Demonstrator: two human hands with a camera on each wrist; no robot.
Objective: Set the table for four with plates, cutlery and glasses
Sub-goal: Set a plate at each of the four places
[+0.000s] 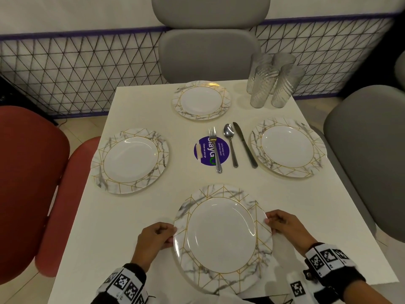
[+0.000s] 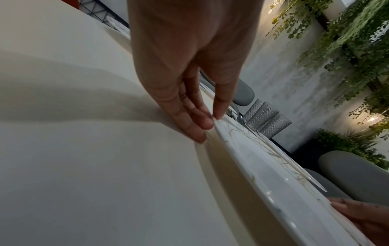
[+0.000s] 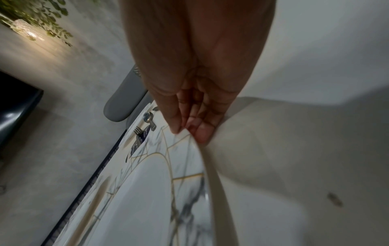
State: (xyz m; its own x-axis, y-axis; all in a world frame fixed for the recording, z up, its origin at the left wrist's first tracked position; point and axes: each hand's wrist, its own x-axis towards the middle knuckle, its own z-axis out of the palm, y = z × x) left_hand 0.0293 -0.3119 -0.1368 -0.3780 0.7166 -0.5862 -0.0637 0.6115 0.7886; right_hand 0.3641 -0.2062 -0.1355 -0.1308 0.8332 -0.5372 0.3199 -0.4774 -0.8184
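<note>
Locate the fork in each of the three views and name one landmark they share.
Head: fork at table centre, lying across the purple sticker.
Left wrist: fork, only the tines, just past the thumb tip.
Right wrist: fork, left of the fingers.
Shared landmark: the spoon beside it.

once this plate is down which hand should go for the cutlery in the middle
Probably the right hand. The fork, spoon and knife lie right of centre, nearer that side. Both hands now pinch the near plate; the left hand would reach across it.

Cutlery (image 1: pixel 232 145) between four plates (image 1: pixel 222 235)
</note>
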